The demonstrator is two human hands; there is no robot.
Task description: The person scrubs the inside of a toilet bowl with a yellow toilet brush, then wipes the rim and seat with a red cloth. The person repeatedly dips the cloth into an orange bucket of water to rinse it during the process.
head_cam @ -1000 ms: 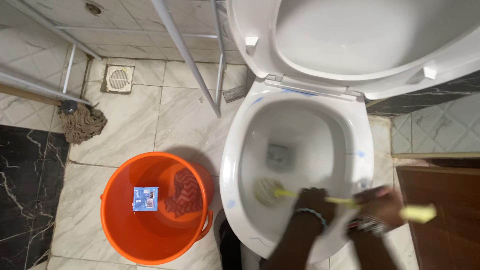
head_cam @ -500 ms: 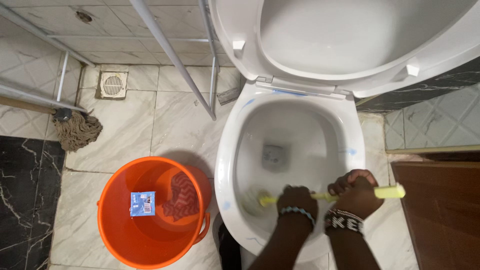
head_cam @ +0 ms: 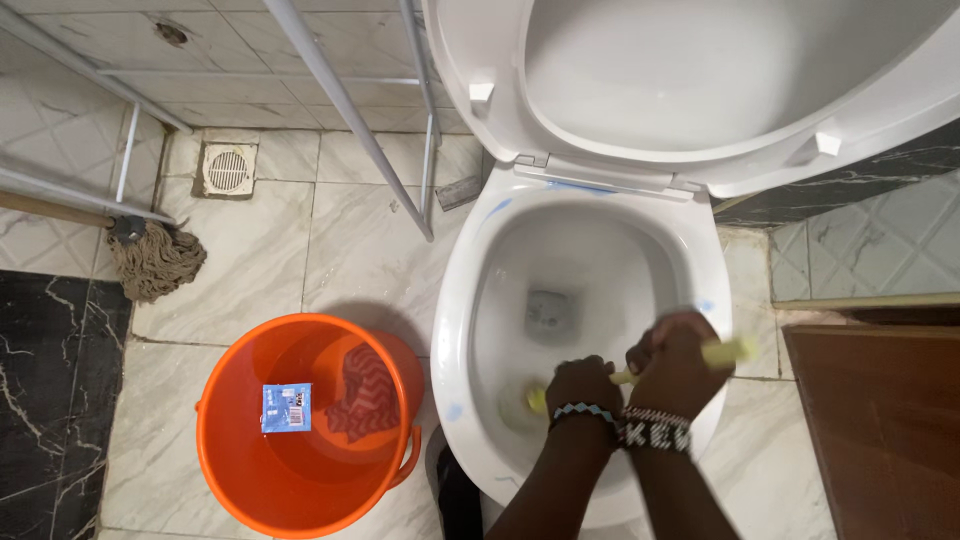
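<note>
Both hands wrapped round yellow plastic toilet brush [head_cam: 725,352]: left hand [head_cam: 583,385] low on shaft, right hand [head_cam: 672,362] nr handle end; bristle head at front-left wall inside white ceramic toilet bowl [head_cam: 455,300]; judged best: firm strokes, head kept below rim; orange plastic bucket [head_cam: 215,440] on floor, left.

To the left of your fingers stands an orange bucket [head_cam: 300,490] holding a red patterned cloth [head_cam: 362,395] and a small blue sachet [head_cam: 286,408]. Farther left you see a mop head [head_cam: 152,262] beside a floor drain [head_cam: 226,169].
</note>
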